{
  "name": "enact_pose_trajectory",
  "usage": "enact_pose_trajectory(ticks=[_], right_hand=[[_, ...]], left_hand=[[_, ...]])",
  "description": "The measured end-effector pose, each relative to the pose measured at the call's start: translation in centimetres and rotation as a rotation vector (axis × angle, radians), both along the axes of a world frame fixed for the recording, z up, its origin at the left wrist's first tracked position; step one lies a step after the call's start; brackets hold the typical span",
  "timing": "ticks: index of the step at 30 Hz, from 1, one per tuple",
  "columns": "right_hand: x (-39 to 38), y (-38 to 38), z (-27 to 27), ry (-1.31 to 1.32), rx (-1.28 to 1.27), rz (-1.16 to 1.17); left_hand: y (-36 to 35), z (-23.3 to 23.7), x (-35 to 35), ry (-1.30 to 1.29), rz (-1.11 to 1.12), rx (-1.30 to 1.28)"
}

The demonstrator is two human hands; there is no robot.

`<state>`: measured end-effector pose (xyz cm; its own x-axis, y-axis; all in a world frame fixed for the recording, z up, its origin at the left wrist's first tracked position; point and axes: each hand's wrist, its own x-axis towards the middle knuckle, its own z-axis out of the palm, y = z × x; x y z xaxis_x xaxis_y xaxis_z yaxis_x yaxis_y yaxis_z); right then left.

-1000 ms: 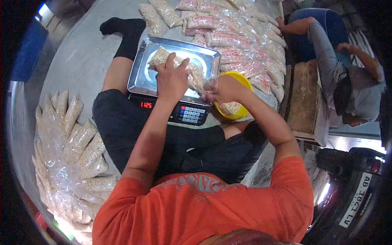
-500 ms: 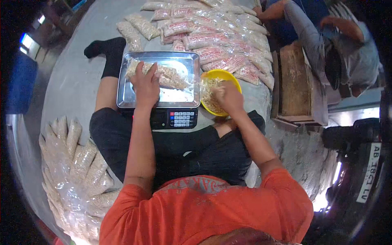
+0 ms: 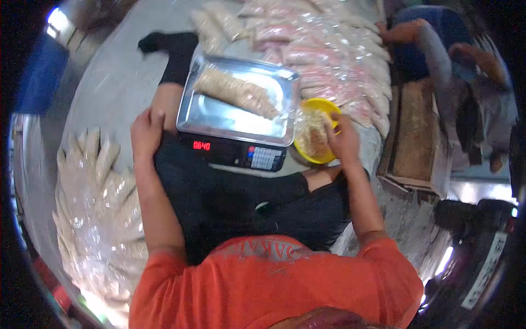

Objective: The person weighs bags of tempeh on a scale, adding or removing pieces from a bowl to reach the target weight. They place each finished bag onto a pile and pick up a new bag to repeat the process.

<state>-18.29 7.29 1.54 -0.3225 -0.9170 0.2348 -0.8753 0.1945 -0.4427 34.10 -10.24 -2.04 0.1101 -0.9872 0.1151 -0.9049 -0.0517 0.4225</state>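
Observation:
On the tray of the digital scale [image 3: 235, 129] lies a clear plastic bag of pale grainy pieces [image 3: 235, 93], tilted across the metal. The red display reads what looks like 0640. My left hand [image 3: 147, 134] is beside my bent knee, left of the scale, its fingers loosely curled and slightly blurred, with nothing visible in it. At the right rim of a yellow bowl [image 3: 330, 160] is my right hand [image 3: 345, 141], thumb and fingers apart over the edge. Loose pale and brownish pieces [image 3: 313, 134] fill part of the bowl. Neither hand touches the bag.
Filled clear bags [image 3: 98, 219] are heaped at the left. Rows of bags with red print [image 3: 323, 55] cover the far side, with two plainer bags [image 3: 216, 24] near my foot. A wooden box [image 3: 413, 137] stands at the right, near another person's arm [image 3: 435, 52].
My left hand has left the bag on the scale and moved left to my knee. My right hand has drawn back from the bowl's middle to its right rim. The view has shifted.

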Motion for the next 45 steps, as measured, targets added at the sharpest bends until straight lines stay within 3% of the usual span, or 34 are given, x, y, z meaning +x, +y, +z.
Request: enact_pose_trajectory(ticks=[1, 3, 5, 6, 8, 12, 15, 18, 20, 21, 22, 23, 24, 26, 27, 29, 33, 35, 36, 37, 39, 40, 41, 42, 43, 45], right_hand=[[-0.2, -0.9, 0.0, 0.001, -0.034, 0.003], [-1.4, -1.1, -2.0, -0.023, -0.009, 0.047], [-3.0, -2.3, -4.6, 0.344, 0.292, 0.029], [-1.9, -2.8, -4.6, 0.337, 0.299, 0.060], [0.3, -3.0, -2.3, -0.076, 0.016, -0.087], [2.6, -4.3, -1.0, -0.127, -0.188, -0.085], [2.7, -2.9, 0.9, -0.022, -0.086, -0.124], [1.9, -1.4, 1.1, -0.159, -0.249, -0.148], [-1.1, -1.1, -2.7, -0.237, -0.268, -0.127], [-1.8, -0.7, -4.7, -0.051, -0.084, -0.134], [-2.6, -0.3, -5.8, -0.042, 0.079, -0.128], [-3.1, 0.0, -6.4, -0.037, 0.249, -0.109], [-2.9, -0.1, -5.9, -0.049, 0.242, -0.092], [-1.4, -0.5, -4.3, -0.290, -0.007, -0.128], [-1.1, -0.9, -4.8, -0.306, -0.003, -0.094], [-2.5, -2.0, -6.3, -0.268, -0.002, -0.063], [-4.1, -1.8, -9.1, -0.243, -0.023, 0.113], [-5.1, -2.2, -10.9, -0.374, -0.050, 0.123], [-4.8, -2.5, -10.2, -0.365, -0.036, 0.130], [-4.6, -2.7, -9.1, -0.349, -0.018, 0.127], [-4.1, -3.0, -8.6, -0.397, -0.036, 0.098], [-4.2, -3.0, -8.4, -0.421, -0.044, 0.031], [-4.2, -3.0, -8.3, -0.417, -0.052, 0.021], [-4.3, -2.9, -8.3, -0.555, -0.035, -0.004], [-4.9, -2.5, -8.4, -0.689, -0.031, -0.044], [-5.3, -2.0, -8.8, -0.331, -0.205, 0.052]], left_hand=[[0.3, 0.7, -0.3, -0.027, -0.147, 0.066], [-1.1, -0.9, 0.3, -0.018, -0.082, 0.001], [-2.8, -0.9, 0.9, 0.007, -0.022, 0.073], [-2.9, -1.0, 1.2, -0.003, 0.005, 0.085], [-3.1, -1.4, 1.4, 0.036, 0.080, 0.134], [-3.6, -1.9, 1.9, 0.097, 0.075, 0.151], [-3.5, -0.9, 0.9, 0.127, 0.098, 0.144], [-1.7, -0.2, -1.0, 0.054, 0.070, 0.048], [-0.4, 0.4, -3.5, 0.077, 0.050, -0.369], [0.5, 2.2, -5.9, -0.015, -0.197, -0.531], [2.3, 4.1, -9.2, -0.117, -0.436, -0.687], [5.4, 4.4, -13.7, 0.072, -0.292, -0.381], [6.1, 2.9, -16.5, 0.030, -0.592, -0.621], [9.1, 4.0, -23.3, 0.160, -0.977, -0.512], [9.9, 4.1, -26.1, 0.211, -1.018, -0.477], [10.4, 3.2, -29.5, 0.014, -0.860, -0.533], [7.8, 2.6, -30.6, -0.205, -0.888, -0.489], [6.8, 3.8, -29.2, 0.084, -0.990, -0.241], [6.2, 3.1, -28.9, 0.168, -0.881, -0.472], [6.0, 4.1, -26.6, 0.129, -0.851, -0.474], [5.8, 8.4, -23.3, 0.297, -0.560, -0.506], [6.1, 10.8, -20.2, 0.421, -0.499, -0.657], [6.3, 13.7, -17.4, 0.703, -0.335, -0.542], [3.3, 14.4, -12.8, 0.832, -0.374, -0.510], [3.5, 18.1, -9.4, 0.816, -0.148, -0.502], [0.0, 20.5, -0.5, 0.594, 0.097, -0.379]])
